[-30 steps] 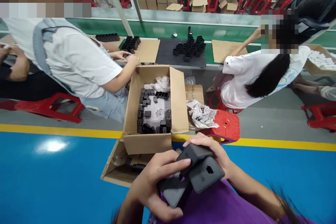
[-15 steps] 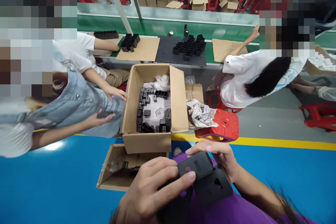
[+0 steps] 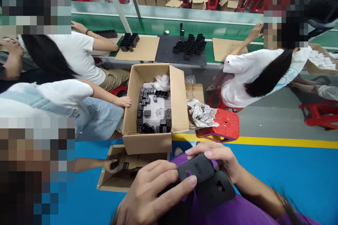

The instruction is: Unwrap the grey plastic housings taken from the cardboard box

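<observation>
Low in the head view, my left hand (image 3: 151, 190) is closed around a black plastic case (image 3: 196, 168) with rounded corners. Its fingertips press on the near edge of the case. From the far side my right hand (image 3: 224, 156) reaches round, its fingers along the top edge of the same case. Below and to the right of it is a second black plastic case (image 3: 218, 190) with a cut-out hole in its face, touching the first. My right palm is hidden behind these cases. More black plastic shows beneath my left hand, partly covered by it.
A cardboard box (image 3: 179, 105) holding several black cases stands ahead. Another open box (image 3: 104, 182) lies left of my hands, with a co-worker's hand (image 3: 109, 165) in it, holding a black piece. A red stool (image 3: 228, 123) bears crumpled paper. Co-workers sit along the green bench.
The co-worker at left has bent down and put one hand, with a black piece, into the lower box; the other hand rests on the big box's edge. My hands have hardly moved.
</observation>
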Demonstrator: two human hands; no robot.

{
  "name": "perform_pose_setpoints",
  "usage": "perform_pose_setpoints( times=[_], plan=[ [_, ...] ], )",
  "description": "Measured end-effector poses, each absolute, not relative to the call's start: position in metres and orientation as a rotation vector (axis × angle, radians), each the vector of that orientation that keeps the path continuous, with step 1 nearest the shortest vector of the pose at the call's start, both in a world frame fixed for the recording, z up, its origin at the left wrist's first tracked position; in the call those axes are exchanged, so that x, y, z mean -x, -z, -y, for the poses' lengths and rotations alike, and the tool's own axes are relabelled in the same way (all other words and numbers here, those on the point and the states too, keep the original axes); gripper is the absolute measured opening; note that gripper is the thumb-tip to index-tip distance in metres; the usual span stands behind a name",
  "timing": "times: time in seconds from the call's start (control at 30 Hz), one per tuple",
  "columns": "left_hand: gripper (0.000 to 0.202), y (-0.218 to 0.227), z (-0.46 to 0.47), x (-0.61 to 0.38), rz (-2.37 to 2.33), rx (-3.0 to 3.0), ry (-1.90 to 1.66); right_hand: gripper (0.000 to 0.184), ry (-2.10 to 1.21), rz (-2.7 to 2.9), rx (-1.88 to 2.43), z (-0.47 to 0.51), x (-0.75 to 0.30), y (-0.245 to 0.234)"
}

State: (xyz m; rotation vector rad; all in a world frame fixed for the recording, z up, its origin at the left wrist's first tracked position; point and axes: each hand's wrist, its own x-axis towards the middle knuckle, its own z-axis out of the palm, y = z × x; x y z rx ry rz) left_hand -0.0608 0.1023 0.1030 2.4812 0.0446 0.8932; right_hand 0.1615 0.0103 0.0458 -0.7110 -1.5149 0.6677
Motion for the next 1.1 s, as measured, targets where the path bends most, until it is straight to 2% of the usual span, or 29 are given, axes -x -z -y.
perform_pose_setpoints(
  times=[0.6, 0.8, 1.1],
  plan=[
    [0.051, -0.1005, -0.0952, 0.0623, -0.084, -2.376, -0.87, 0.051, -0.484, 1.626, 0.686, -0.0094, -0.1636, -0.054],
    [0.051, -0.0981, -0.0959, 0.062, -0.102, -2.357, -0.897, 0.04, -0.45, 1.632, 0.737, -0.01, -0.1639, -0.0543],
    [0.055, -0.0967, -0.0946, 0.0619, -0.104, -2.358, -0.922, 0.043, -0.452, 1.636, 0.727, -0.0102, -0.1648, -0.0536]
  ],
)
